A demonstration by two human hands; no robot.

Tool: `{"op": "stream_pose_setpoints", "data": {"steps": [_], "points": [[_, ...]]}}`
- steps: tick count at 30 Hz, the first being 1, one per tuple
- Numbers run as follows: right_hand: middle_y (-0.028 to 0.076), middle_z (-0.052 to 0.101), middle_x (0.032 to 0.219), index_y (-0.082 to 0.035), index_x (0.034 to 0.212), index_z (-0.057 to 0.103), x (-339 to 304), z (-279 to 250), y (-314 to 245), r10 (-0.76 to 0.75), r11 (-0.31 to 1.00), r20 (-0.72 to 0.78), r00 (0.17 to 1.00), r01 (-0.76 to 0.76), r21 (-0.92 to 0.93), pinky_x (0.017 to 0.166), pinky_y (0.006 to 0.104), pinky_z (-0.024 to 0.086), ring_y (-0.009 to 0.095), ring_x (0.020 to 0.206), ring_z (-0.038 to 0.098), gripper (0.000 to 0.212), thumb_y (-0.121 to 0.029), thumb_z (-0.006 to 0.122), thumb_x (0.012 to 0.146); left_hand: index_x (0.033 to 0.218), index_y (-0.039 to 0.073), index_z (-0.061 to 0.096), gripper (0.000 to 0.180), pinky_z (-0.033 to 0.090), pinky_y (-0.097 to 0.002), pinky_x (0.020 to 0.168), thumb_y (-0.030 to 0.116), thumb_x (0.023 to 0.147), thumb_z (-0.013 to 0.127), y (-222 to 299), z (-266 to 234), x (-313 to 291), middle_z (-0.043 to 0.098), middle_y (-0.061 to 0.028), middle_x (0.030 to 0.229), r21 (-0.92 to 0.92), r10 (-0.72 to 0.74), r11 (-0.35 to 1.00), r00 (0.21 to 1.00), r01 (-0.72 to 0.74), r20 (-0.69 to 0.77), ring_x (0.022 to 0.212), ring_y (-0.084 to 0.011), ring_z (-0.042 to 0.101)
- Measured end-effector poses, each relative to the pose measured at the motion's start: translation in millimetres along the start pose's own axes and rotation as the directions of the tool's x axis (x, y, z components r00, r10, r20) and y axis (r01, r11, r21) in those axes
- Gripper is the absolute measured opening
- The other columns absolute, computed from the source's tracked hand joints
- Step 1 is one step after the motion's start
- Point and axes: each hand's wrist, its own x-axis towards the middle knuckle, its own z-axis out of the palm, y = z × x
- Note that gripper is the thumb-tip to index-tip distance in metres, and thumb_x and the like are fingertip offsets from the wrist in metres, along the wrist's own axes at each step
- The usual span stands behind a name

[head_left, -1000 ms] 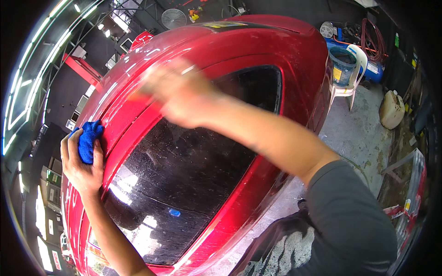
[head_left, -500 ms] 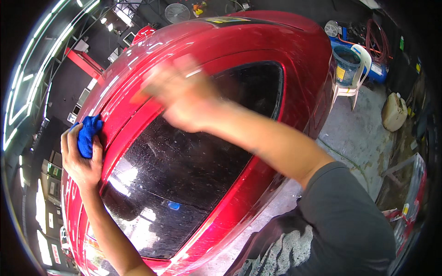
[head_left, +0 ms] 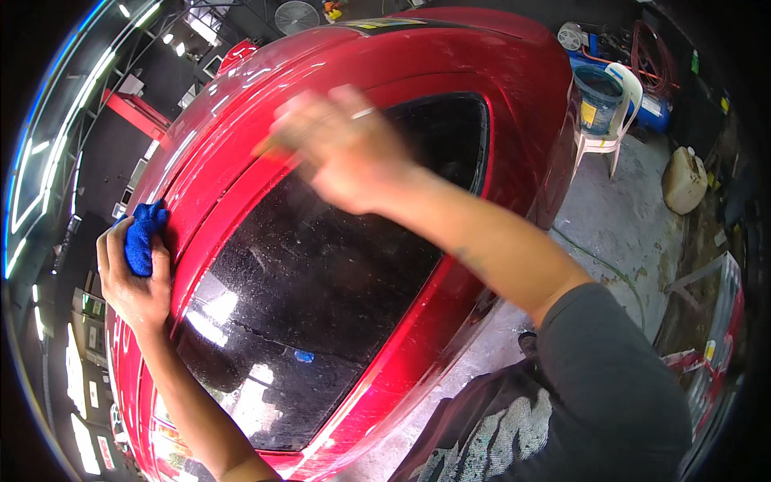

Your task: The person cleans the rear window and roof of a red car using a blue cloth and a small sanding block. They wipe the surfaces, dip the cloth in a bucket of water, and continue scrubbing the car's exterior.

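Note:
A red car (head_left: 498, 64) with a dark, wet window (head_left: 321, 281) fills the view. My left hand (head_left: 132, 281) is shut on a blue cloth (head_left: 143, 237) and rests it against the car's red edge at the left. My right hand (head_left: 353, 157) reaches across the glass to the red panel above the window. It is blurred by motion and presses what looks like a small orange pad (head_left: 269, 149) under its fingertips. A small blue scrap (head_left: 303, 356) lies on the glass lower down.
A white plastic chair (head_left: 614, 136) carrying a blue bucket (head_left: 598, 96) stands beside the car at the right. A beige canister (head_left: 684, 181) sits on the wet concrete floor (head_left: 618, 233). Red hoses (head_left: 650, 48) hang at the back, and a fan (head_left: 297, 16) stands beyond the car.
My right hand keeps rubbing over the red panel above the window, shifting a little along it. My left hand stays put with the blue cloth.

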Motion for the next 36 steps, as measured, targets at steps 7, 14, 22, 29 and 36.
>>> {"op": "stream_pose_setpoints", "data": {"steps": [7, 14, 22, 29, 36], "points": [[0.021, 0.067, 0.151, 0.0, 0.142, 0.068, -26, -10, 42, 0.304, 0.935, -0.034, 0.952, -0.305, -0.182, 0.122, 0.0596, 0.043, 0.041, 0.144, 0.062, 0.049, -0.024, 0.07, 0.099, 0.128, 0.01, 0.073, 0.039, 0.058, -0.0487, 0.096, 0.025, 0.092, 0.078, 10, 3, 5, 0.073, -0.0145, 0.121, -0.017, -0.01, 1.0, 1.0, 0.01, -0.002, 0.111, -0.041, 0.074], [0.014, 0.07, 0.148, -0.007, 0.14, 0.072, 6, 5, -13, -0.024, 0.999, -0.018, 1.0, 0.023, -0.03, 0.121, 0.0554, 0.044, 0.032, 0.139, 0.065, 0.053, -0.025, 0.078, 0.091, 0.13, 0.008, 0.072, 0.038, 0.058, -0.0482, 0.097, 0.023, 0.095, 0.077, 6, 0, 3, 0.073, -0.0155, 0.121, -0.016, -0.003, 1.0, 1.0, 0.003, -0.006, 0.112, -0.0411, 0.074], [0.025, 0.07, 0.139, 0.002, 0.132, 0.07, -12, 2, 17, 0.136, 0.982, -0.024, 0.99, -0.138, -0.126, 0.123, 0.0611, 0.043, 0.044, 0.137, 0.063, 0.053, -0.015, 0.072, 0.082, 0.127, 0.01, 0.073, 0.037, 0.058, -0.0487, 0.096, 0.023, 0.093, 0.077, 13, 2, 3, 0.073, -0.014, 0.12, 0.025, -0.031, 0.999, 1.0, 0.031, -0.006, 0.111, -0.0406, 0.074], [0.02, 0.072, 0.144, -0.001, 0.137, 0.072, 25, -3, -12, -0.06, 0.995, 0.031, 0.998, 0.058, 0.077, 0.124, 0.0596, 0.041, 0.038, 0.14, 0.064, 0.052, -0.028, 0.071, 0.094, 0.125, 0.007, 0.072, 0.037, 0.058, -0.0494, 0.096, 0.021, 0.091, 0.076, 11, -7, 5, 0.072, -0.0161, 0.118, -0.001, -0.019, 1.0, 1.0, 0.019, -0.005, 0.108, -0.0422, 0.073], [0.021, 0.073, 0.119, -0.002, 0.117, 0.072, 19, -2, 29, 0.266, 0.952, -0.135, 0.955, -0.282, -0.121, 0.103, 0.0607, 0.048, 0.042, 0.116, 0.068, 0.029, -0.021, 0.064, 0.097, 0.122, 0.01, 0.072, 0.039, 0.057, -0.0503, 0.094, 0.022, 0.086, 0.079, 10, -6, 2, 0.07, -0.0144, 0.115, 0.026, -0.025, 0.999, 1.0, 0.025, 0.019, 0.106, -0.0413, 0.072]]}}
